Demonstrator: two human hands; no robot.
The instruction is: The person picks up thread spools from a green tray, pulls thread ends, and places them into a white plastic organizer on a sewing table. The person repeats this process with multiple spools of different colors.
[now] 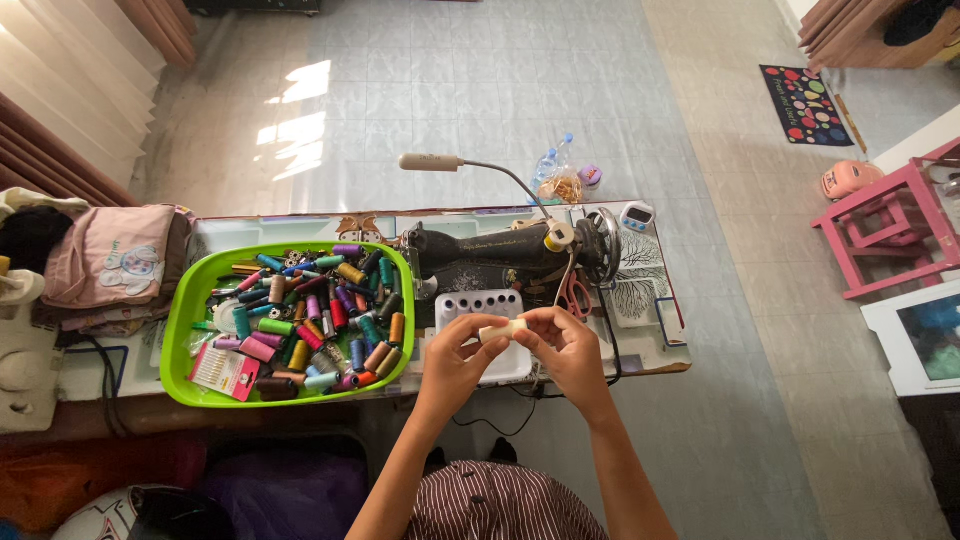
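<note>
- A pale tiled floor (450,90) fills the room seen from above, with a long table (650,345) across the middle and a patch of sunlight on the tiles behind it.
- At the far left, folded cloth (110,262) in pink lies piled at the table's end.
- Next comes a bright green tray (185,300), heaped with thread spools (320,310) in many colours; a flat packet (225,372) sits in its near left corner.
- Right of the tray stands a black sewing machine (500,250), with a gooseneck lamp (430,162) arching over it and a white holed tray (485,305) just in front.
- The left hand (455,360) pinches the left end of a small cream spool (503,330), fingers curled close.
- The spool lies level between both hands, held above the holed tray's near edge.
- The right hand (570,355) grips the spool's right end, fingertips narrow and closed on it.
- Scissors (573,295) with pink handles lie just behind the right hand.
- Farther right, a pink stool (885,235) stands on the floor, well apart from the table, and a dark spotted mat (805,105) lies beyond it.
</note>
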